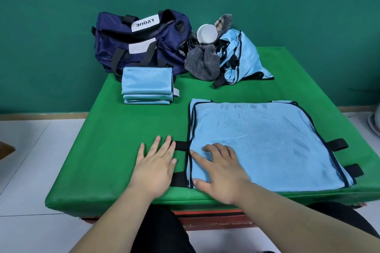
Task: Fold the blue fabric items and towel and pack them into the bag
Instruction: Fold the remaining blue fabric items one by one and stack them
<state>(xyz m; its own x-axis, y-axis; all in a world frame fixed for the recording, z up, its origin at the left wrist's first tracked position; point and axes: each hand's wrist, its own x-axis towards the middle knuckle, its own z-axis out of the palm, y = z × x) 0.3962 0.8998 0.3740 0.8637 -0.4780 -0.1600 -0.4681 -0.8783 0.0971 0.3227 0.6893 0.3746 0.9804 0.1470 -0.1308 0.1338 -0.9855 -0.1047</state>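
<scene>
While the dark blue bag (141,47) sits at the back of the green table (115,129) (inside hidden), folded blue stack (147,86) just before it, left hand (156,168) flat, fingers (168,142) touching a black strap (182,145), right hand (220,168) spread, pressing the left edge of the big blue cloth (267,141)

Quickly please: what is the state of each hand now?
Left hand: open, flat on the green table, fingertips at a black strap.
Right hand: open, pressing on the spread blue fabric.
</scene>
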